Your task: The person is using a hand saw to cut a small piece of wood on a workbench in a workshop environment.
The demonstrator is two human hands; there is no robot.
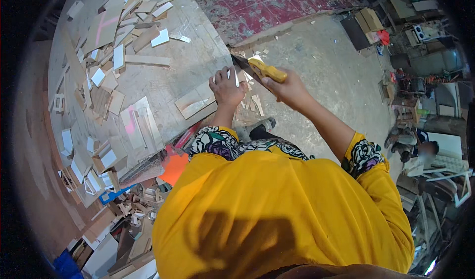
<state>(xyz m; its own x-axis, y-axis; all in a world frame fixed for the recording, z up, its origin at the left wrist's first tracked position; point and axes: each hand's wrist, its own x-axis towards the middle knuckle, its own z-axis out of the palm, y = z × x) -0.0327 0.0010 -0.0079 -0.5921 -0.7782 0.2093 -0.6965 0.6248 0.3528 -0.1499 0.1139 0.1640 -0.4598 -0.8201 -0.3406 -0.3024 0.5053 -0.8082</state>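
Note:
At the near right corner of the wooden worktable [198,56], my left hand [226,90] bears down with curled fingers on a small white board piece [236,77]. My right hand [284,86] grips the yellow handle [271,72] of a handsaw, whose dark blade [240,61] lies at the corner beside my left fingers. A pale wood board [194,100] lies along the table edge just left of my left wrist.
Many offcuts [118,56] lie scattered over the table, with more heaped on the floor [118,234] at lower left. Wood chips lie on the concrete floor [321,56]. A crouching person [410,143] is at the right, near stacked boards and clutter.

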